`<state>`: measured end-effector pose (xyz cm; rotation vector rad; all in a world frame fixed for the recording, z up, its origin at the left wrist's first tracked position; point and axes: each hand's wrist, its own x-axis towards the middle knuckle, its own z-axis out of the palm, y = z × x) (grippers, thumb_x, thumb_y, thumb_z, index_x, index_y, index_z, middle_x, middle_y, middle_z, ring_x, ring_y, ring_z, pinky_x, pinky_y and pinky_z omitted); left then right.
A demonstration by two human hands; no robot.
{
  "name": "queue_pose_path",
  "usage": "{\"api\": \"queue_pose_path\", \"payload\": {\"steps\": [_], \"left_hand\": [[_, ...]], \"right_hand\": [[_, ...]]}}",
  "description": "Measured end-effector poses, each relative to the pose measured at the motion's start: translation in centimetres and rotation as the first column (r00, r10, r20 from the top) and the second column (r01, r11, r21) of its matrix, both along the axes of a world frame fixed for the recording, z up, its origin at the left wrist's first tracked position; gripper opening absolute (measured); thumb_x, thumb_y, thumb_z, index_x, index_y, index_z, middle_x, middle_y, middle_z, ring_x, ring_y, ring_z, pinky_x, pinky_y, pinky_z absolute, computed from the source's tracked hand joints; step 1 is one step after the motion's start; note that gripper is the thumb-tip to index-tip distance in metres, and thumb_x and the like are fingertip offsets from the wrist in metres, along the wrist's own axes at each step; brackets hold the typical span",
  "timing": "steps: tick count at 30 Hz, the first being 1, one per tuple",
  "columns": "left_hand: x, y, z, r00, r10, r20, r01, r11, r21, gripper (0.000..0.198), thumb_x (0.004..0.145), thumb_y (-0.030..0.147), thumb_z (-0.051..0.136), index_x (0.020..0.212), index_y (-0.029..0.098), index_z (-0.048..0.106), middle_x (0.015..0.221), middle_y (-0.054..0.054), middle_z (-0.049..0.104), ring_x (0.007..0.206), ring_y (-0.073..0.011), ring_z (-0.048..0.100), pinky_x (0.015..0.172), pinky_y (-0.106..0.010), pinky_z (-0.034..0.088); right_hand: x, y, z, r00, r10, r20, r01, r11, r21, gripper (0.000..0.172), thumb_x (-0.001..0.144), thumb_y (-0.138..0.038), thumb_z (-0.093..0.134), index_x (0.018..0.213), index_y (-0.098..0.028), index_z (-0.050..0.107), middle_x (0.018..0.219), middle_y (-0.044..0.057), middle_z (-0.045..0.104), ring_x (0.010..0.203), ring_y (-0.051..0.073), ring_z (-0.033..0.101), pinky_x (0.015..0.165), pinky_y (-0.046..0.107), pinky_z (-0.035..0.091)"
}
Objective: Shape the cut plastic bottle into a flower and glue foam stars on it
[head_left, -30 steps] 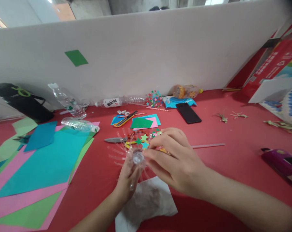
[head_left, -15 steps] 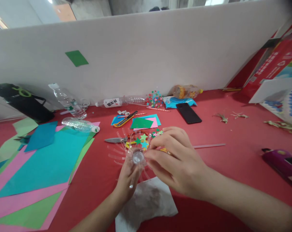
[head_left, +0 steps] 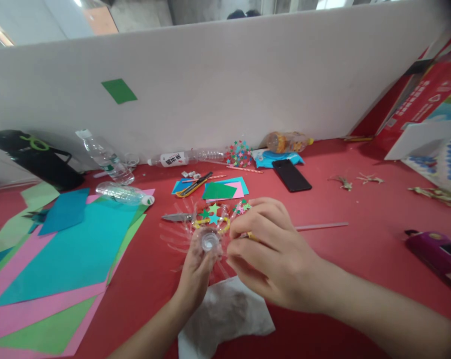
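Observation:
My left hand (head_left: 195,267) is closed around the neck of a cut clear plastic bottle (head_left: 210,242), its round mouth facing me. Thin clear strips fan out from the bottle. Green, light green and blue stars (head_left: 213,218) show among these strips. Just right of the mouth, my right hand (head_left: 273,249) pinches a thin yellow-and-dark stick (head_left: 251,236), mostly covered by the fingers. Its fingertips are close to the bottle; whether they touch it I cannot tell. Behind the strips lie scissors (head_left: 176,218) with red-and-yellow handles, partly hidden.
A white tissue (head_left: 234,314) lies below my hands. Coloured paper sheets (head_left: 68,254) cover the left. Farther back are a box cutter (head_left: 194,184), small papers (head_left: 220,190), clear bottles (head_left: 111,162), a phone (head_left: 291,175) and a wipes pack (head_left: 260,158). A purple tool (head_left: 436,257) sits at right.
The cut bottle, its stars and my left hand have shifted slightly left. A wider gap shows between the bottle mouth and my right fingertips.

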<state>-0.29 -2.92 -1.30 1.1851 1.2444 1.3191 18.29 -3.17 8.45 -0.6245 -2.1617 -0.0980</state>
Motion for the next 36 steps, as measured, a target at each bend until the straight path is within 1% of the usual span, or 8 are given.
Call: {"api": "queue_pose_path", "payload": {"steps": [5,9,15,21,24,27,31,36], "left_hand": [[-0.3,-0.1,-0.8,0.999,0.033,0.002,-0.033,0.999,-0.002,0.049,0.072,0.050,0.072,0.112,0.023,0.060,0.120,-0.007,0.064,0.122,-0.0283,0.054,0.108,-0.041,0.038],[-0.5,-0.1,-1.2,0.999,0.041,0.010,-0.041,0.999,-0.002,0.053,0.071,0.050,0.073,0.115,0.024,0.060,0.120,-0.008,0.064,0.121,-0.0296,0.055,0.106,-0.043,0.040],[0.0,-0.3,-1.1,0.992,-0.033,0.118,0.035,0.999,-0.011,0.049,0.073,0.043,0.073,0.117,0.026,0.060,0.126,-0.007,0.063,0.123,-0.0276,0.055,0.108,-0.040,0.040],[0.8,-0.7,0.1,0.978,-0.051,0.202,0.064,0.996,-0.058,0.059,0.068,0.046,0.075,0.120,0.025,0.058,0.116,-0.009,0.068,0.110,-0.0277,0.063,0.097,-0.040,0.049],[0.4,-0.6,-0.3,0.987,-0.037,0.159,0.044,0.998,-0.040,0.052,0.071,0.046,0.073,0.117,0.025,0.058,0.119,-0.008,0.066,0.115,-0.0281,0.060,0.099,-0.041,0.047],[-0.2,-0.4,-1.2,0.997,-0.033,0.070,0.033,0.999,0.006,0.044,0.077,0.045,0.069,0.114,0.024,0.059,0.117,-0.008,0.065,0.118,-0.0273,0.057,0.104,-0.042,0.042],[-0.7,-0.2,-1.7,1.000,-0.021,0.012,0.021,0.999,0.049,0.043,0.079,0.045,0.068,0.114,0.023,0.060,0.118,-0.008,0.064,0.117,-0.0263,0.057,0.106,-0.041,0.040],[-0.3,-0.1,-0.6,0.999,-0.038,0.000,0.038,0.996,0.084,0.042,0.078,0.044,0.068,0.113,0.021,0.059,0.113,-0.009,0.065,0.110,-0.0274,0.061,0.102,-0.042,0.044]], "right_hand": [[-0.2,0.0,-0.3,0.997,-0.003,0.072,0.004,1.000,-0.018,0.007,0.086,-0.014,0.060,0.079,-0.013,0.062,0.091,0.004,0.065,0.088,0.018,0.052,0.093,0.044,0.040],[-0.3,-0.1,-0.6,0.997,-0.069,-0.027,0.068,0.997,-0.032,0.002,0.086,-0.014,0.062,0.087,-0.015,0.063,0.090,0.004,0.064,0.087,0.018,0.052,0.088,0.042,0.042],[-0.1,-0.2,-0.2,0.993,-0.112,-0.036,0.112,0.994,0.000,0.021,0.089,-0.013,0.059,0.110,-0.016,0.063,0.094,0.005,0.065,0.088,0.018,0.052,0.085,0.042,0.042],[-0.1,-0.3,-0.2,0.996,-0.094,-0.010,0.094,0.996,-0.010,0.012,0.088,-0.016,0.060,0.099,-0.017,0.066,0.094,0.004,0.065,0.089,0.019,0.051,0.088,0.043,0.042],[-0.2,-0.4,-0.1,0.999,-0.054,-0.010,0.053,0.997,-0.047,0.005,0.089,-0.018,0.059,0.088,-0.018,0.064,0.093,0.003,0.065,0.089,0.018,0.051,0.089,0.041,0.043],[-0.2,-0.2,-0.1,1.000,-0.004,-0.003,0.003,0.997,-0.075,0.012,0.088,-0.017,0.058,0.077,-0.018,0.060,0.092,0.003,0.064,0.088,0.017,0.051,0.087,0.039,0.044],[-0.4,0.0,-0.5,1.000,-0.004,0.016,0.005,0.997,-0.075,0.013,0.089,-0.017,0.057,0.077,-0.017,0.063,0.093,0.004,0.064,0.090,0.018,0.049,0.086,0.040,0.043],[-0.7,-0.1,-0.9,1.000,-0.005,-0.007,0.005,0.999,-0.050,0.009,0.086,-0.017,0.060,0.078,-0.017,0.064,0.089,0.002,0.064,0.088,0.016,0.050,0.095,0.042,0.041]]}}
